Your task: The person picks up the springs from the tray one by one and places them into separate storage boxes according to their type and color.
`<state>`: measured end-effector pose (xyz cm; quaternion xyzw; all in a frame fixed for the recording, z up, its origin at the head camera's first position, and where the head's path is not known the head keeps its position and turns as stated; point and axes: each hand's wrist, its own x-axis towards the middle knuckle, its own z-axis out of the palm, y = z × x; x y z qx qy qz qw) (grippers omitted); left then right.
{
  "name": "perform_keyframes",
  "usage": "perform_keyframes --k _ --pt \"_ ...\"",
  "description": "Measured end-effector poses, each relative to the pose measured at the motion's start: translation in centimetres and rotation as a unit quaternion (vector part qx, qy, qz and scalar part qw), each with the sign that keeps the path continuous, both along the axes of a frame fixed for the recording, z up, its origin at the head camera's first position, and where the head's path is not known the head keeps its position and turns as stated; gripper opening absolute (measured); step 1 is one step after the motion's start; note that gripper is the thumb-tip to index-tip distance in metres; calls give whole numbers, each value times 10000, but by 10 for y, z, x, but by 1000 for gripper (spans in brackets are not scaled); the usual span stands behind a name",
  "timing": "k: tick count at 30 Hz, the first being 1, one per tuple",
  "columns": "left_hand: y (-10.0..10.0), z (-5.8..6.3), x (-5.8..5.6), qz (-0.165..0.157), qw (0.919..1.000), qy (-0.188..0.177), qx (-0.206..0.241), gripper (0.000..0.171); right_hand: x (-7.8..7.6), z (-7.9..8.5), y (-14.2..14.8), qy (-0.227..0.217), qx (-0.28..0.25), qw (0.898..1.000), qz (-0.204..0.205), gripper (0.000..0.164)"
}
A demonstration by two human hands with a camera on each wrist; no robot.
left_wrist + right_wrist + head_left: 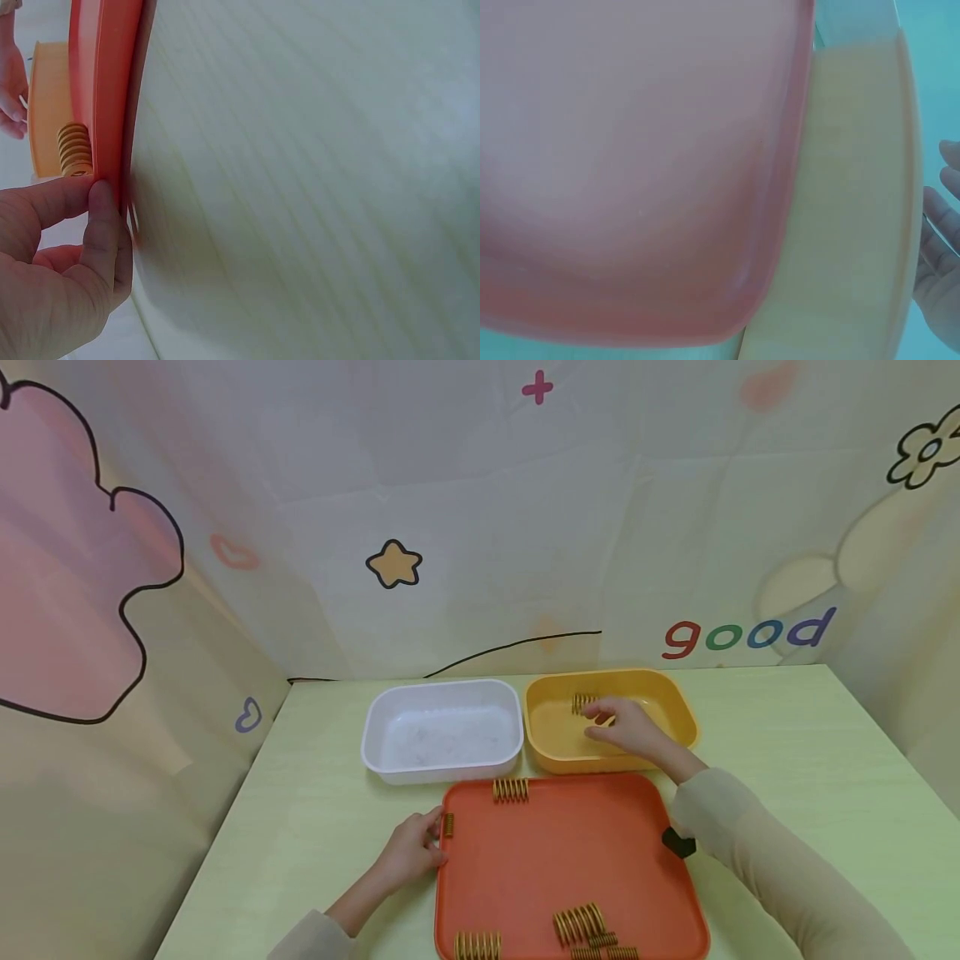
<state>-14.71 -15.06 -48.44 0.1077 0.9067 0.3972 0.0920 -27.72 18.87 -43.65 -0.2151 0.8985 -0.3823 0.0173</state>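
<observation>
My left hand [408, 852] pinches the left rim of the red-orange tray [570, 860] between thumb and fingers, seen closely in the left wrist view. Just inside that rim stands a small coil spring [449, 825]. In the head view my right hand [626, 727] hovers over the yellow bin [592, 766], fingers loosely bent and apart. A brass-coloured spring [583, 704] lies in the bin right by its fingertips. Another large spring [511, 790] sits at the tray's back edge. At the tray's front are a large spring [477, 945] and a cluster of springs [579, 925] of two sizes.
A white bin [442, 773] stands left of the yellow one, both behind the tray on the pale green table [300, 810]. A black piece [679, 843] shows at the tray's right rim beside my right sleeve. A printed curtain [480, 527] hangs behind the table.
</observation>
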Motion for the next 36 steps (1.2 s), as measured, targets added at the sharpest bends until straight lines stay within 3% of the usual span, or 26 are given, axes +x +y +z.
perform_keyframes --k 26,36 --pt "1 2 3 -4 9998 -164 95 67 22 15 -9 18 77 9988 476 31" --pt "2 3 2 -11 10000 -58 -3 66 28 19 -13 98 51 9985 540 29"
